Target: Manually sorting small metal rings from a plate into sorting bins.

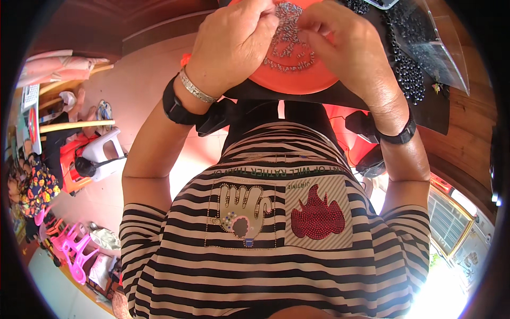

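Note:
Both hands are over a round orange-red plate (297, 85) at the top of the view. Small silvery metal pieces (289, 50) lie on it, heaped at the far side and strung out in a curved row nearer me. My left hand (234, 48) is over the plate's left side, thumb and fingertips pinched together near its far edge. My right hand (348, 50) comes over the right side, its thumb and forefinger closed close to the heap. Anything between the fingers of either hand is too small to make out.
Many shiny dark beads (409, 74) lie on the dark tabletop (435, 114) right of the plate. A clear plastic box or lid (443, 48) stands beside them. At far left are another person in a flowered garment (40, 183), a white stool (103, 154) and pink plastic chairs (74, 247).

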`<state>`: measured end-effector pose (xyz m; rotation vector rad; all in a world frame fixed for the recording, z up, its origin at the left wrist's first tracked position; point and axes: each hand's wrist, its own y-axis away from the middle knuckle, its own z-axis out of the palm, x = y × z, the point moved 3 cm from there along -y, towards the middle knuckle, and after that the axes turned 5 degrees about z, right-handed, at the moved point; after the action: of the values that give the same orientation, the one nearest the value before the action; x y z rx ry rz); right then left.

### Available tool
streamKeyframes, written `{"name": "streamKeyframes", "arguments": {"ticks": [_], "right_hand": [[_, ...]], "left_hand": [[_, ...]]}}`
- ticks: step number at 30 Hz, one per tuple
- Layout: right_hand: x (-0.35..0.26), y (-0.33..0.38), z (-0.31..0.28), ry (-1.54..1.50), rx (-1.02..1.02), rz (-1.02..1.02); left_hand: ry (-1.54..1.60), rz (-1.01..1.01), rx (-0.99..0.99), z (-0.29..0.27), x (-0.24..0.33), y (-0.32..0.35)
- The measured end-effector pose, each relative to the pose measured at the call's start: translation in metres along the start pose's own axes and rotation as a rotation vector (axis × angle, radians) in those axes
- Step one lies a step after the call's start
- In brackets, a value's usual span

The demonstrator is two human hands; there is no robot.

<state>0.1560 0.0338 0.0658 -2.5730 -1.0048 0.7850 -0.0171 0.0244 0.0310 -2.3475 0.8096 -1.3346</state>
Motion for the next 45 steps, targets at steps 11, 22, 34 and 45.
{"name": "streamKeyframes", "arguments": {"ticks": [11, 22, 34, 45], "right_hand": [[0.027, 0.022, 0.045, 0.131, -0.250, 0.005], [0.032, 0.022, 0.037, 0.107, -0.228, 0.062], [0.027, 0.021, 0.039, 0.101, -0.186, 0.068], [-0.007, -0.005, 0.013, -0.058, -0.063, -0.119]], "left_hand": [[-0.022, -0.033, 0.004, -0.007, 0.005, 0.004], [0.080, -0.108, -0.014, 0.003, -0.022, 0.022], [0.101, -0.138, -0.041, 0.003, -0.020, 0.023], [0.346, -0.032, -0.054, 0.005, 0.007, 0.003]]}}
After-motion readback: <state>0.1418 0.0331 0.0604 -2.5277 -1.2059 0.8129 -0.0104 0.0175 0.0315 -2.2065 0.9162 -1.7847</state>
